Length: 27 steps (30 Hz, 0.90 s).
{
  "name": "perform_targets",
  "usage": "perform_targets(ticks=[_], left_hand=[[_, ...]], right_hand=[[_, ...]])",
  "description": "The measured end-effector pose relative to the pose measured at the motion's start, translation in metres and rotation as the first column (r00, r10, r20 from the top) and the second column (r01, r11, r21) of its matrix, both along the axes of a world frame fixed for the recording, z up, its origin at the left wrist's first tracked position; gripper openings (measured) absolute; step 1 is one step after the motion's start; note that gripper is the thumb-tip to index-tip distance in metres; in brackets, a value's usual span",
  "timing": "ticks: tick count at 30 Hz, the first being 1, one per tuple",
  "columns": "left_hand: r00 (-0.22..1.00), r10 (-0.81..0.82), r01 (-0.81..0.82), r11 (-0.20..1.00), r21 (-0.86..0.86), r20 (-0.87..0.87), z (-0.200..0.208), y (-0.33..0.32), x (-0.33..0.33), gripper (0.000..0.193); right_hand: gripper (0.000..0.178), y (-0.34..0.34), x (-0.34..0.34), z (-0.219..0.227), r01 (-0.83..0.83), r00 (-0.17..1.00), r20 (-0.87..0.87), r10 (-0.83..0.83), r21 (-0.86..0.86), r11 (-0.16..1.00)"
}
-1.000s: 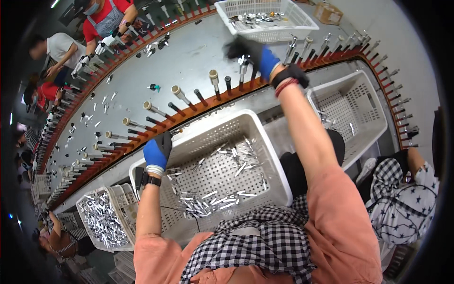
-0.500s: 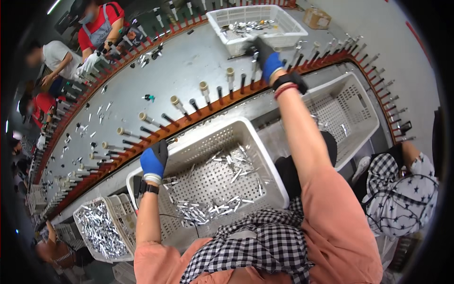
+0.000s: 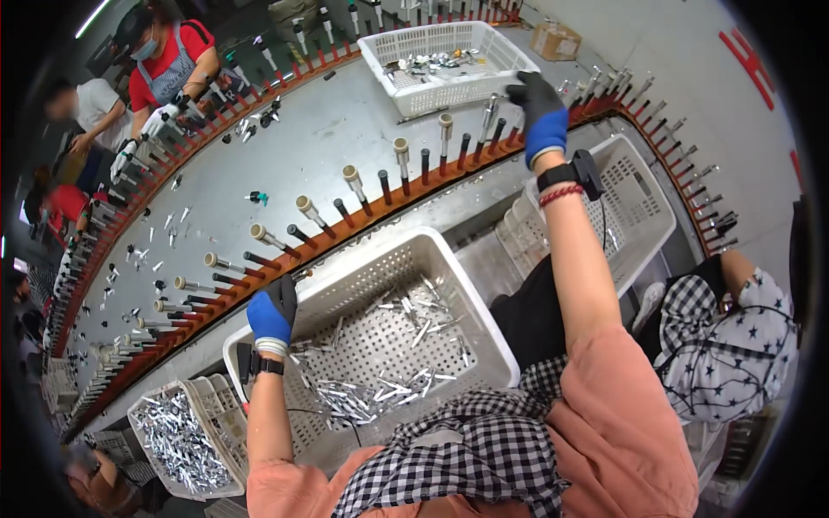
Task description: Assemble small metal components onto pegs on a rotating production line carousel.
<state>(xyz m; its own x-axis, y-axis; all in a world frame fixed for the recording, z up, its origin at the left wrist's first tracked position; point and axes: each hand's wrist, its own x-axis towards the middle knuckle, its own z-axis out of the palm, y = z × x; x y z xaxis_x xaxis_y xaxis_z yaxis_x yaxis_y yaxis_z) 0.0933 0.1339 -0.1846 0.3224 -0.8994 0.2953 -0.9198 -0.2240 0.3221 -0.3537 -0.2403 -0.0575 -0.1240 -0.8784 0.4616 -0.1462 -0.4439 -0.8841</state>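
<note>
My left hand (image 3: 273, 312), in a blue glove with dark fingers, is at the far left rim of a white perforated basket (image 3: 462, 285). Its fingers are drawn together; what they hold, if anything, is hidden. Slim silver and white metal parts (image 3: 345, 399) lie loose in that basket. Reaching out far right, my right hand (image 3: 542, 108) has its gloved fingers curled beside a row of upright posts. I cannot make out what is in them. A post with a tall silver piece (image 3: 490, 110) stands just left of it. Other posts carry beige-topped silver tubes (image 3: 352, 181) or bare dark tips (image 3: 384, 180).
The posts stand on a curved reddish-brown track (image 3: 380, 214) round a grey table (image 3: 319, 142). A white crate (image 3: 458, 102) of small parts and a cardboard box (image 3: 555, 41) are behind. Another white basket (image 3: 646, 224) is right; a full parts bin (image 3: 177, 440) left. Co-workers sit along the track.
My right hand has moved right along the posts, away from a post now topped with a beige-ended silver tube. My left hand stays by the basket rim. The view has shifted slightly.
</note>
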Motion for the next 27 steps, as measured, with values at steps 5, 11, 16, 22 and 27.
perform_targets(ticks=[5,11,16,22,27], left_hand=[[1.000,0.012,-0.012,1.000,0.016,0.022,-0.007,0.005,0.007,0.034],[0.998,0.037,-0.040,0.997,0.070,0.044,-0.008,0.014,0.014,0.034],[0.999,0.022,-0.024,0.995,0.094,0.026,-0.012,0.005,0.012,0.034],[0.999,-0.029,0.027,0.998,0.059,0.033,-0.009,-0.010,0.006,0.034],[1.000,0.022,-0.022,0.992,0.125,0.003,0.000,-0.002,0.002,0.036]], right_hand=[[0.052,-0.041,0.036,-0.038,-0.296,0.920,0.375,0.114,0.473,0.830],[0.046,0.112,0.147,0.044,-0.560,0.659,-0.409,0.631,0.293,0.775],[0.059,0.181,0.121,0.095,-0.734,0.111,-0.486,0.867,0.548,0.401],[0.040,-0.009,-0.068,0.072,-0.326,0.945,-0.087,0.314,-0.215,0.921],[0.051,-0.030,-0.072,0.027,-0.167,0.749,0.662,-0.044,0.253,0.953]])
